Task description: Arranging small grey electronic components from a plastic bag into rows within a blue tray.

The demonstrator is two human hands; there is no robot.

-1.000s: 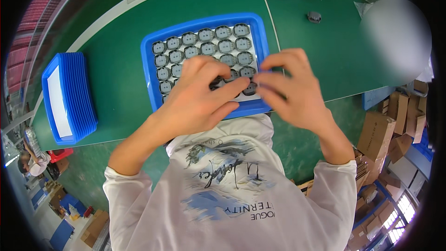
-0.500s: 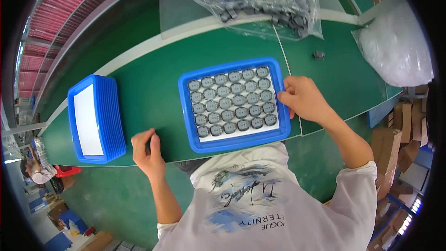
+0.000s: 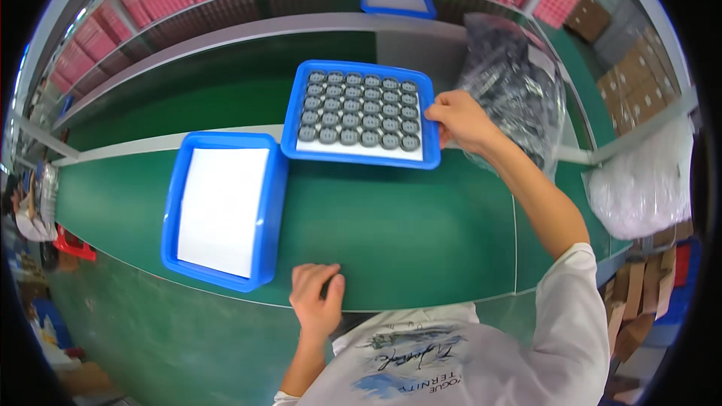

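My right hand (image 3: 460, 120) pinches the right rim of a blue plastic tray (image 3: 361, 156), thumb on top. White lining covers the tray's bottom, and several rows of small round grey plastic parts (image 3: 350, 106) stand on it. The tray is toward the back of the bench, overlapping its rear ledge in view; whether it hangs free or touches there I cannot tell. At the left is a stack of blue trays (image 3: 174, 203), a white sheet (image 3: 222, 210) lying in the top one. My left hand (image 3: 317, 301) holds nothing by the bench's front edge, fingers loosely bent, thumb apart.
A clear bag of dark parts (image 3: 511, 86) lies at the back right, with a white plastic bag (image 3: 639, 192) farther right. Another blue tray (image 3: 397, 0) sits on the raised shelf behind. Cardboard boxes (image 3: 639, 293) stand right of the green bench (image 3: 406, 233).
My right hand has carried the filled tray away from me, toward the back of the bench. The view has shifted up and left. My left hand stays empty near the front edge.
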